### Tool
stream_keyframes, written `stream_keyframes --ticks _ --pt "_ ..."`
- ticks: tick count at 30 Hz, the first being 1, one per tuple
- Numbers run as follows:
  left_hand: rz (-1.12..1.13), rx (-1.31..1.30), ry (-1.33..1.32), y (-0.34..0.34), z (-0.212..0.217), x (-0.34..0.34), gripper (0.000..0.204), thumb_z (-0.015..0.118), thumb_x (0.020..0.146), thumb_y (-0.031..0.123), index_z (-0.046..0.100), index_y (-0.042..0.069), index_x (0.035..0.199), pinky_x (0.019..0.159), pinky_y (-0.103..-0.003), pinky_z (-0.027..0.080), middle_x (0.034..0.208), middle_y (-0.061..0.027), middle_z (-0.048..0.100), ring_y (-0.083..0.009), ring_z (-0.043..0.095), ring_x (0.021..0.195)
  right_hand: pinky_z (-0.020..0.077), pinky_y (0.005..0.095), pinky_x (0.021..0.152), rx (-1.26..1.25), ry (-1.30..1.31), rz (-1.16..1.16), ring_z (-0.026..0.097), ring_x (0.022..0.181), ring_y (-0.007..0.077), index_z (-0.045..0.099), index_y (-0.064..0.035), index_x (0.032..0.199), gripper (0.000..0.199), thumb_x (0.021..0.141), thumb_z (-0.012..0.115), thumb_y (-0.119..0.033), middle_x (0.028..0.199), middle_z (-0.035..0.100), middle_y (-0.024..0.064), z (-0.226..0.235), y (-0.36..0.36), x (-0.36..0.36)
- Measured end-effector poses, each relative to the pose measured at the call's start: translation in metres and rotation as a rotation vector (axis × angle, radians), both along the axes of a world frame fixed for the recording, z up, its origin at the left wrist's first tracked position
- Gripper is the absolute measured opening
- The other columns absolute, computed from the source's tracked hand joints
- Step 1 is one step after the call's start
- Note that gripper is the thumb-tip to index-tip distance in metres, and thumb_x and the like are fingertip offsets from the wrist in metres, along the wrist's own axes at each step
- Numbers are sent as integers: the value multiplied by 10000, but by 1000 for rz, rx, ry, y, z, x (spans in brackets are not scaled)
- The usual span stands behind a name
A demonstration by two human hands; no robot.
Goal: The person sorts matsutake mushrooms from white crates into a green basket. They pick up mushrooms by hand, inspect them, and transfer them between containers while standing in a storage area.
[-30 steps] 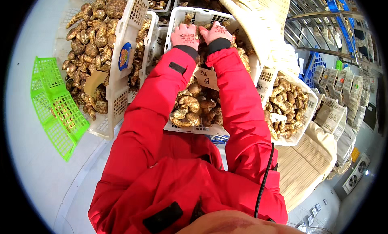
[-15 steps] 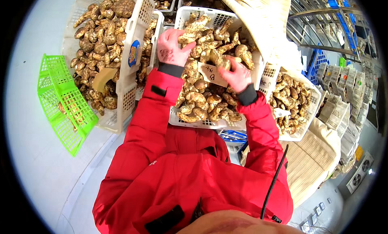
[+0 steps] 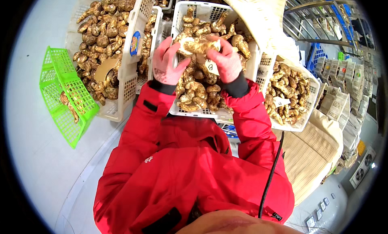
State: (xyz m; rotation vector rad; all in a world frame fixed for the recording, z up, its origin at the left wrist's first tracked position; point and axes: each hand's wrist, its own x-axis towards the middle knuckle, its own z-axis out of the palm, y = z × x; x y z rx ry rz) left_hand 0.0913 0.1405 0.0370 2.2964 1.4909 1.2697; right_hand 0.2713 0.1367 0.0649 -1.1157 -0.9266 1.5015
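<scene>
Brown-and-cream mushrooms fill a white perforated crate (image 3: 254, 74) in front of me. Above them, my right hand (image 3: 227, 61) grips a large, pale-stemmed mushroom (image 3: 200, 46) with thumb and fingers, holding it roughly level. My left hand (image 3: 167, 65) is beside the mushroom's left end, thumb and fingers apart; whether its fingertips touch the mushroom I cannot tell. A white paper tag (image 3: 211, 67) with handwriting lies on the pile, partly behind my right hand.
At left stands another white crate (image 3: 128, 78) of mushrooms, beside a green plastic basket (image 3: 68, 97) with several mushrooms near it. A smaller filled crate (image 3: 301, 120) sits at right. Beige ribbed cloth (image 3: 309, 161) lies below it; metal racks (image 3: 319, 26) rise behind.
My right hand has lifted a mushroom off the pile and moved slightly left with it. My left hand has drawn back toward me from the far mushrooms, and the tag has shifted.
</scene>
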Motion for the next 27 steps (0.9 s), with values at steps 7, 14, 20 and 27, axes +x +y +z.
stream_keyframes --ticks 7,14,20,27 --pt "216 -270 -29 -44 -24 -38 497 654 592 60 460 17 1047 828 -397 373 1095 -196 439 -344 439 987 421 212 704 -318 477 -63 525 764 97 442 4 1084 389 714 559 16 897 551 53 -68 -62 -21" --pt "-17 -395 265 -39 -17 -9 521 619 620 240 467 135 1107 893 -436 295 1187 -141 378 -333 344 1095 444 274 657 -383 -648 140 556 812 170 456 -37 1117 502 722 531 -338 966 553 110 -64 -2 21" --pt "-282 -606 739 -59 -65 25 424 408 712 359 455 238 1116 1000 -448 45 1286 -9 307 -268 178 1209 393 338 819 -491 -1527 154 525 944 265 589 -28 935 570 656 527 -521 978 556 169 -119 148 52" --pt "-356 -550 261 -31 -60 4 327 581 641 183 551 147 966 980 -403 201 1116 -21 476 -266 298 1156 446 287 563 -427 -1226 75 577 585 157 611 -45 856 464 668 565 -467 655 602 77 -149 168 74"
